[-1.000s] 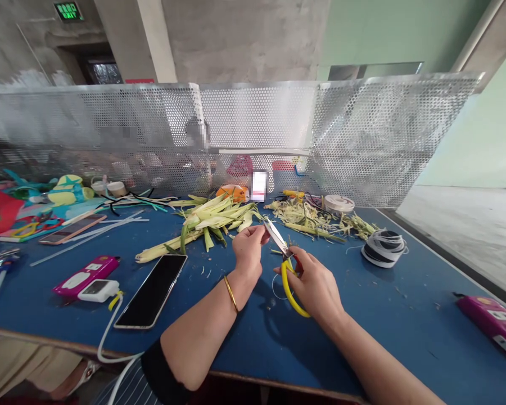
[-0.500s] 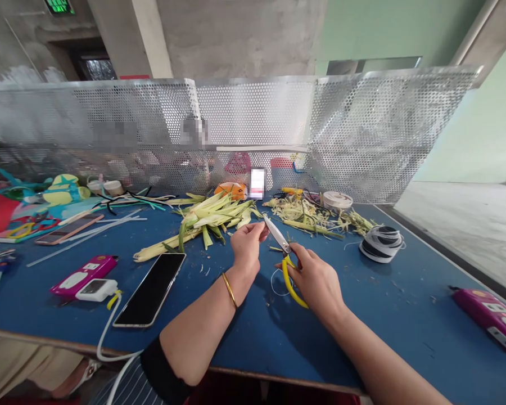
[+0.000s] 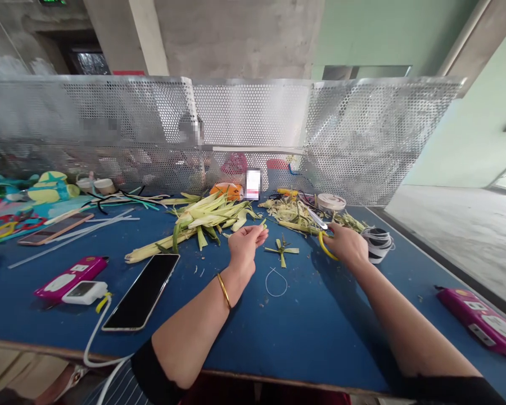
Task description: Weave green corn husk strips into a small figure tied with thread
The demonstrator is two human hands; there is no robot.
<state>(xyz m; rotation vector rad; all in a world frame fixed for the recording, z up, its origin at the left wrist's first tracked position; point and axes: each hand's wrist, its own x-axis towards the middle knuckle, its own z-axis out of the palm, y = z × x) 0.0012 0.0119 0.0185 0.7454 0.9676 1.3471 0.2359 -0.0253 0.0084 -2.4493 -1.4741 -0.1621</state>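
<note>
My left hand (image 3: 245, 246) is closed in a pinch on a small piece of green husk (image 3: 263, 224), mostly covered by the fingers. Off to the right, my right hand (image 3: 346, 243) grips yellow-handled scissors (image 3: 329, 247), whose blades point up and left over a heap of shredded husk (image 3: 293, 212). Between the hands a cross-shaped piece of husk strips (image 3: 282, 250) lies flat on the blue table. Just below it is a loop of thin white thread (image 3: 276, 282). A pile of long pale-green corn husks (image 3: 213, 216) spreads beyond my left hand.
A black-screened phone (image 3: 143, 292) and a magenta power strip (image 3: 73, 278) with a white charger and cable lie at left. A thread spool (image 3: 378, 243) stands by my right hand. Another power strip (image 3: 483, 320) is far right. A perforated metal screen (image 3: 253, 118) borders the table's back.
My right hand has carried the scissors away from my left hand, to the right. The cross-shaped husk piece and the thread loop are now uncovered. My left hand stays nearly in place.
</note>
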